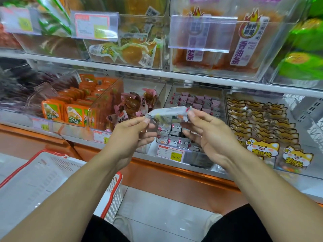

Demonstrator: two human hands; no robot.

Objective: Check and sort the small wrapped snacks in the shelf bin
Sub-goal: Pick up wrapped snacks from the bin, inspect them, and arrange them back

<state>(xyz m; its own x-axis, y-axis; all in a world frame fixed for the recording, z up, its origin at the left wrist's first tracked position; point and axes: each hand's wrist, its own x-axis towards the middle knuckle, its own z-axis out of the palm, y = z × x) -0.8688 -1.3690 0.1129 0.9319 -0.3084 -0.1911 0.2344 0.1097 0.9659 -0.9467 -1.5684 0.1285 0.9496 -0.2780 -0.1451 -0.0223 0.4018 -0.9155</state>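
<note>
Currently one wrapped snack (168,115) is pinched at both ends by left hand (132,131) and right hand (208,130) at frame centre above the shelf bin (174,95), where many packets (197,102) are judged left unchecked.

We see a small wrapped snack (168,114) lying roughly level in mid-air, just in front of the clear shelf bin (225,109). Its wrapper is pale grey-white with a pink end on the right and, as far as the blur lets us judge, dark and orange print on its near face. In the bin, more wrapped snacks (195,102) of the same grey and pink stand packed in rows.
</note>
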